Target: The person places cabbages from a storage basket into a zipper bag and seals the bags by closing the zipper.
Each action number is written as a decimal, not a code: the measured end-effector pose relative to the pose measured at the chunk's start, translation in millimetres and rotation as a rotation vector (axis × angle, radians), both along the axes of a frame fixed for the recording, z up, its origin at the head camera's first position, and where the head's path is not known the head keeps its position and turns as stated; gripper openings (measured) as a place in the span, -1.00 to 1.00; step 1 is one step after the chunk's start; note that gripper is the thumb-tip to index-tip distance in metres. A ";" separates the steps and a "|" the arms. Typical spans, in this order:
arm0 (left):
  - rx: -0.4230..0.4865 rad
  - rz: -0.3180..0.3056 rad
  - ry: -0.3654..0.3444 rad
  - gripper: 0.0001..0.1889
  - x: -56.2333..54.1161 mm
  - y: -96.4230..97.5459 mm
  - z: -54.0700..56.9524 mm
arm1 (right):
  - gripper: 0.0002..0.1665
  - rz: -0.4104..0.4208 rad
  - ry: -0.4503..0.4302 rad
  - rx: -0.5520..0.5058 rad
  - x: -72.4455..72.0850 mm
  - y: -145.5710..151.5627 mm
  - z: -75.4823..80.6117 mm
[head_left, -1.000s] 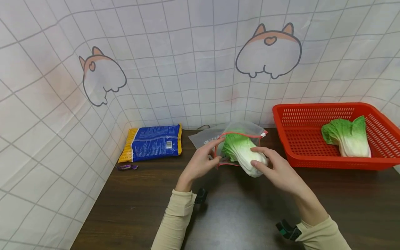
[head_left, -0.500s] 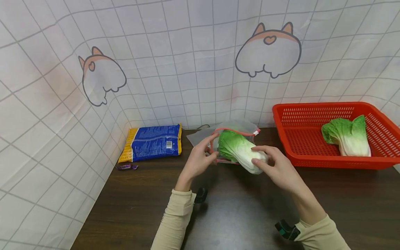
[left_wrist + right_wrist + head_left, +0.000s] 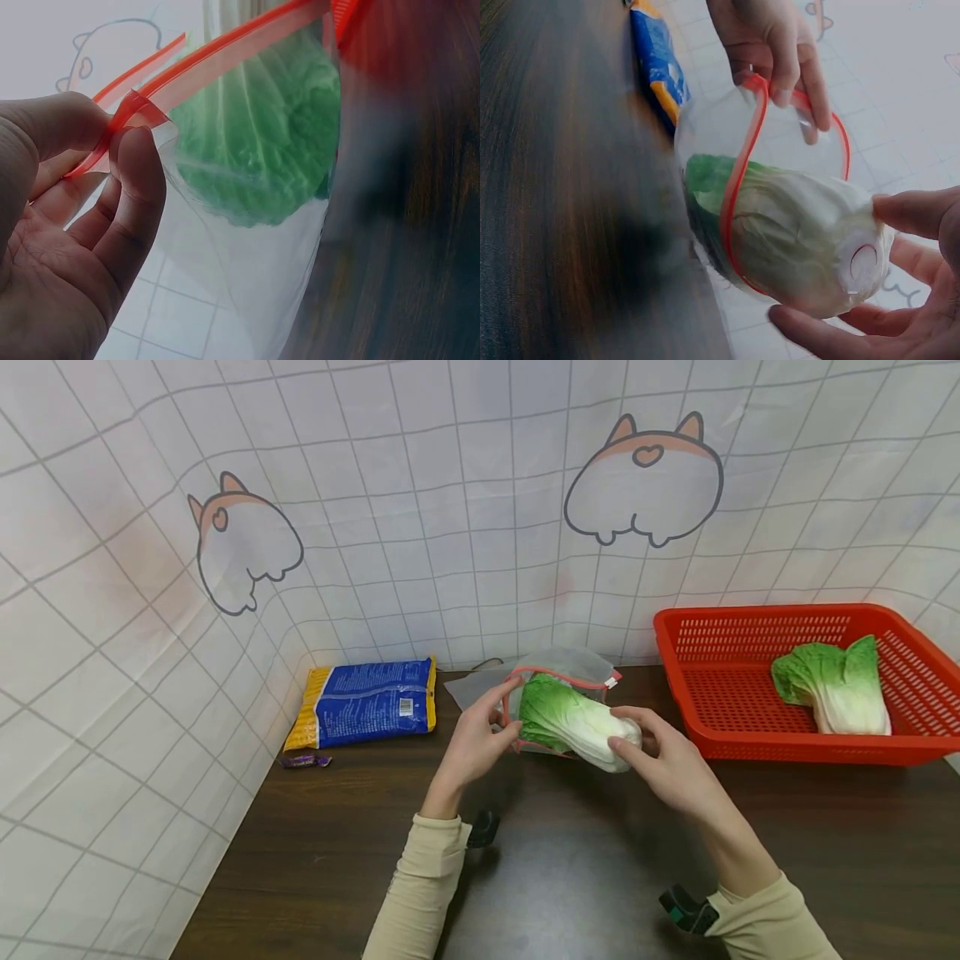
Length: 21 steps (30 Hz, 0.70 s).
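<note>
A clear zip bag (image 3: 247, 277) with a red zip edge hangs with its mouth spread. My left hand (image 3: 474, 739) pinches the red edge at one corner of that mouth, thumb against fingers. A Chinese cabbage (image 3: 581, 724) lies partly in the bag, green leafy end inside, white base sticking out. My right hand (image 3: 663, 762) grips the white base, thumb on the near side and fingers round the far side. In the right wrist view the round pale end of the base (image 3: 861, 262) faces the camera. A white slider (image 3: 612, 682) sits at the bag's right corner.
At right stands a red perforated basket (image 3: 735, 745) holding another Chinese cabbage (image 3: 847, 689). A blue and yellow packet (image 3: 367, 703) lies at the back left of the dark wooden table (image 3: 315, 852), with a small purple wrapper (image 3: 305, 762) before it. A white grid cloth (image 3: 420, 527) hangs behind.
The cabbage's leafy end and the bag mouth have shifted slightly left, and the base has lifted a little. My left hand has moved slightly left, still on the bag edge.
</note>
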<state>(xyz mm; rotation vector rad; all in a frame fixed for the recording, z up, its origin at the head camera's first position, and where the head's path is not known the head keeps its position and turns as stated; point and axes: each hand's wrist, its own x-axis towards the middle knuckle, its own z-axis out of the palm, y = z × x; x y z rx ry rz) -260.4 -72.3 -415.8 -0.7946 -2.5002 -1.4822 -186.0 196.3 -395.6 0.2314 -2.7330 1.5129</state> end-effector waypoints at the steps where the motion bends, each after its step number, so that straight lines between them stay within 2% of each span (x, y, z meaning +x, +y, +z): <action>1: 0.000 0.000 -0.001 -0.36 0.1 -0.1 0.0 | -0.40 0.002 -0.009 -0.018 -0.1 -0.1 -0.3; 5: 0.003 -0.005 0.000 -0.36 0.1 -0.1 -0.5 | -0.41 0.007 -0.030 -0.100 -0.5 -1.1 -2.2; 8: -0.006 0.000 0.001 -0.36 0.5 -0.3 -1.1 | -0.43 -0.015 -0.009 -0.124 -0.9 -2.8 -4.5; 16: -0.055 -0.028 0.010 -0.38 1.6 1.7 -0.2 | -0.49 -0.144 0.160 -0.098 -1.2 -8.8 -10.0; 21: -0.090 -0.024 0.012 -0.38 3.2 2.7 2.2 | -0.50 -0.189 0.223 -0.088 -1.3 -15.0 -11.5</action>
